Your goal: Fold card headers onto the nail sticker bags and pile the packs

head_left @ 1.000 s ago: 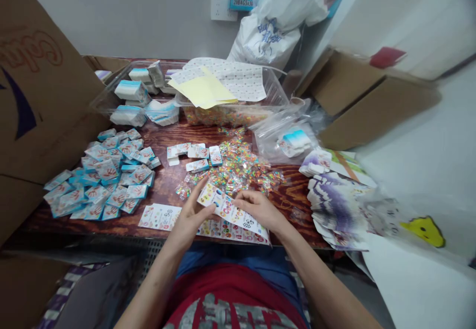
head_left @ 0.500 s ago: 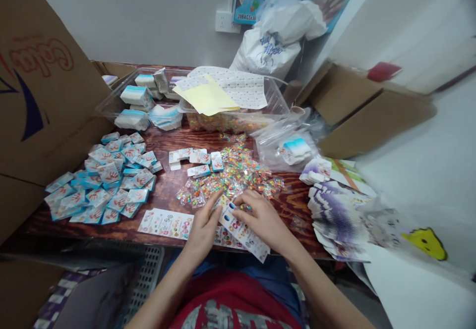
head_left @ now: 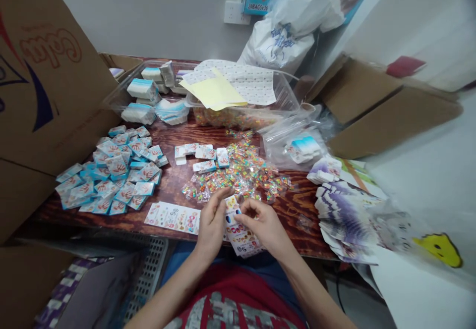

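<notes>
A narrow white sticker sheet (head_left: pixel 241 236) with rows of small coloured pictures hangs between my hands over the table's front edge. My left hand (head_left: pixel 211 222) grips its left side, thumb along the edge. On the right side, my right hand (head_left: pixel 266 226) is closed, thumb and forefinger pinching near the top of the sheet. More sticker sheets (head_left: pixel 173 217) lie flat on the table left of my left hand, partly hidden by it. Just beyond my fingers spreads a heap of small clear packets (head_left: pixel 245 170) with bright coloured bits inside.
Small blue-and-white boxes (head_left: pixel 111 170) are piled at left beside a big carton (head_left: pixel 52 86). Several more boxes (head_left: pixel 206 152) stand mid-table. Clear tubs (head_left: pixel 286 91) with papers (head_left: pixel 215 91) on top line the back. Purple-white cards (head_left: pixel 342 220) are stacked at right.
The sticker sheet has turned from a slant to nearly upright in my hands. My right hand's fingers have drawn into a pinch. The whole view has shifted slightly.
</notes>
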The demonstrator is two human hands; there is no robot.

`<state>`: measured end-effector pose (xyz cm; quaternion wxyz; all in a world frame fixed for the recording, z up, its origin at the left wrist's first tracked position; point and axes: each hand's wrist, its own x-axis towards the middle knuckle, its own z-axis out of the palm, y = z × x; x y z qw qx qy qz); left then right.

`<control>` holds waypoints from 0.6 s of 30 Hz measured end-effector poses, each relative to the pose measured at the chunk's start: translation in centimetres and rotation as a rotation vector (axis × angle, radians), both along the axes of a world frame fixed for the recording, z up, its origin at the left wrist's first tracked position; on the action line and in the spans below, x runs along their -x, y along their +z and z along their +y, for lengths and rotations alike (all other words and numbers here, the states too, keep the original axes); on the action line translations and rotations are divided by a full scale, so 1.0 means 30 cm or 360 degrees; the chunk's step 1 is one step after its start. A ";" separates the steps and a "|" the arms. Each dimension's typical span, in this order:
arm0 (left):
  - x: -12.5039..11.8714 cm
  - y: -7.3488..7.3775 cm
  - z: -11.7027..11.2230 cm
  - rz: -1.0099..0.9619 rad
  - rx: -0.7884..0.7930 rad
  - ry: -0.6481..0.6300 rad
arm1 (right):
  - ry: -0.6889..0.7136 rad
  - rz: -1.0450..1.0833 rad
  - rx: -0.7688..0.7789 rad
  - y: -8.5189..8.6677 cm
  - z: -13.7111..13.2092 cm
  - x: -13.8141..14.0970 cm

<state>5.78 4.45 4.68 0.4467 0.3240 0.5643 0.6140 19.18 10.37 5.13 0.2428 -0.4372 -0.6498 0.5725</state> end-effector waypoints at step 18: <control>0.001 0.021 -0.038 0.0546 -0.0025 -0.0591 | 0.0038 0.0314 0.0190 0.056 0.007 -0.013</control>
